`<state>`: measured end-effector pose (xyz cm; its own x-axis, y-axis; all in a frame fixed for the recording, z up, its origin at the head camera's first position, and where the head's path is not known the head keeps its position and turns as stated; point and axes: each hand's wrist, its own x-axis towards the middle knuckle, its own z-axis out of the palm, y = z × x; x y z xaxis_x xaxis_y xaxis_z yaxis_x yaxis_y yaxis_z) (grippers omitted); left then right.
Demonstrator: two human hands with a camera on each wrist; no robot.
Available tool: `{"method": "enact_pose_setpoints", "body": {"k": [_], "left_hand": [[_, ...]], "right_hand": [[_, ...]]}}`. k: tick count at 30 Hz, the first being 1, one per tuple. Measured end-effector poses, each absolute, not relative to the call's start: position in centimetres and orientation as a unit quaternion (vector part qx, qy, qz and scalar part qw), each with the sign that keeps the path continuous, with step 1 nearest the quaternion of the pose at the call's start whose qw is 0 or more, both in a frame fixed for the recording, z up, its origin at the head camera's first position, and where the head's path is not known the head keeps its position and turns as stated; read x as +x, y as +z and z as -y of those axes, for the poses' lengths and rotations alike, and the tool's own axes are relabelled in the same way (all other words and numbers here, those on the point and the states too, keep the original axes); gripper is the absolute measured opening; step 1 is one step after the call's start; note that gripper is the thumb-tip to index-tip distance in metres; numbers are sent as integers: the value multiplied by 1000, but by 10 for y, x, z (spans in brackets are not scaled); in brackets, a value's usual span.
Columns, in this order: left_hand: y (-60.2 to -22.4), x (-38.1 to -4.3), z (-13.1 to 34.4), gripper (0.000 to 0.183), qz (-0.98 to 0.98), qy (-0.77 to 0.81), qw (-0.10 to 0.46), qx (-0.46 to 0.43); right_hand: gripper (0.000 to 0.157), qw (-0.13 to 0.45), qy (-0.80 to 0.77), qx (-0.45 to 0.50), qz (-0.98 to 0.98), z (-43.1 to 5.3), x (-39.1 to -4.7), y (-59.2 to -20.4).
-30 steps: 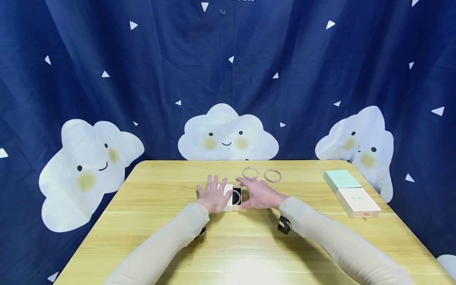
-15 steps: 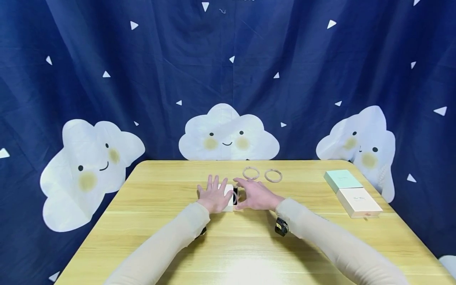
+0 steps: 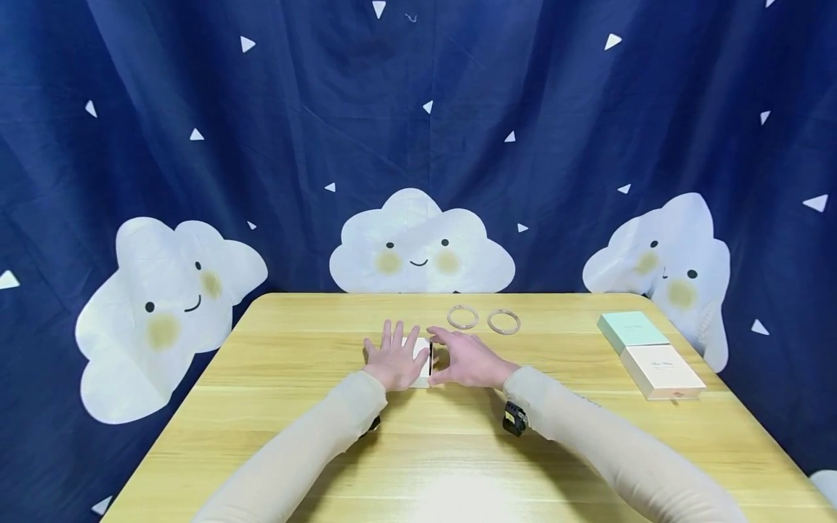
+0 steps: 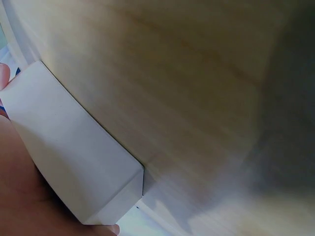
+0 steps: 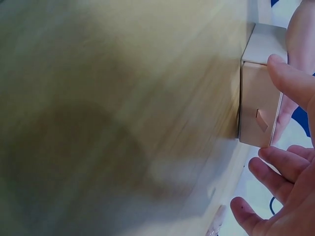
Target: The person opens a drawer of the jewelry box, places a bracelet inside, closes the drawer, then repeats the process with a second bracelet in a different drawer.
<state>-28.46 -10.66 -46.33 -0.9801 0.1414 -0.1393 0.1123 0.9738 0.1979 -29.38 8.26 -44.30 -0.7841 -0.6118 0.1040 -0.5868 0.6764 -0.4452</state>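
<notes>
Near the table's (image 3: 405,457) middle: box (image 4: 74,132), left hand (image 3: 393,363) laid over it with fingers spread. Right hand (image 3: 472,361) pinches the drawer (image 5: 253,93) at opposite ends, thumb against fingertips. Advisable: hold the box steady, press drawer in squarely, both ends level, fingertips out of the closing gap. Head view: dark slit (image 3: 431,359), drawer apparently not flush; rings (image 3: 463,328) beyond. Right wrist view only: drawer's tab (image 5: 262,121).

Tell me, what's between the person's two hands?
In the head view, part of a white box; the left hand rests on top and the right hand touches its drawer.
</notes>
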Motion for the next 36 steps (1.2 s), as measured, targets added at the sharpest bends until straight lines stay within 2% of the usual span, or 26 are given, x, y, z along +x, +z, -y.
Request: {"method": "enact_pose_setpoints", "body": {"k": [9, 13, 21, 28, 36], "left_hand": [[-463, -286, 107, 69, -991, 90, 81, 64], [-463, -285, 107, 68, -991, 91, 75, 66], [-465, -285, 107, 69, -991, 96, 70, 67], [-463, -285, 106, 69, -990, 98, 71, 66], [-464, -285, 106, 68, -991, 94, 73, 64]], "right_hand": [[99, 49, -242, -325, -913, -83, -294, -444], [94, 59, -248, -326, -910, -83, -295, -445], [86, 32, -248, -320, -914, -81, -297, -449], [84, 1, -240, -318, -917, -79, -298, -453], [83, -6, -241, -316, -918, -77, -300, -456]]}}
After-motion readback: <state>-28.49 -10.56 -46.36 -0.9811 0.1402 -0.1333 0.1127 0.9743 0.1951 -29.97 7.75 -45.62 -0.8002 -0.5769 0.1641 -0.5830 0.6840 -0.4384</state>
